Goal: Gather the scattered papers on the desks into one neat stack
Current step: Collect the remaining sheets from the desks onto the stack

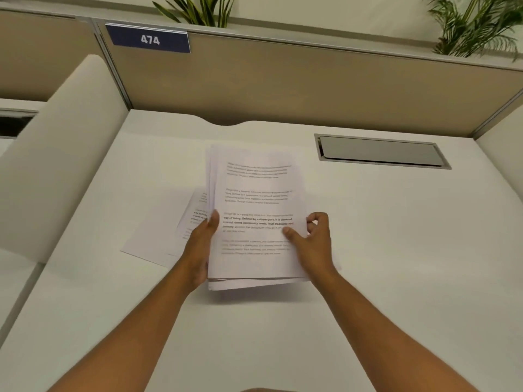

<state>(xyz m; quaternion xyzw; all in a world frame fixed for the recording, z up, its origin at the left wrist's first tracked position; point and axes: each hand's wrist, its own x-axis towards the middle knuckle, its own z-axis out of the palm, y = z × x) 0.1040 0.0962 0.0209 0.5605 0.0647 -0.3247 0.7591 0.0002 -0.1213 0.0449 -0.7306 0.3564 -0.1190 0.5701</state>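
A stack of white printed papers (256, 193) is held above the middle of the white desk (396, 236). My left hand (202, 247) grips its left edge, thumb on top. My right hand (310, 239) holds the right edge, thumb pressed on the top sheet and fingers curled behind. The sheets are slightly fanned at the left and bottom edges. Under the stack, to the left, loose sheets (169, 227) lie flat on the desk, one printed and one blank side up, partly hidden by my left hand.
A grey cable hatch (380, 151) is set into the desk at the back right. A beige partition (283, 80) with a blue 474 label (150, 39) closes the back. A white side divider (56, 154) stands at the left. Plants (475, 24) rise behind the partition.
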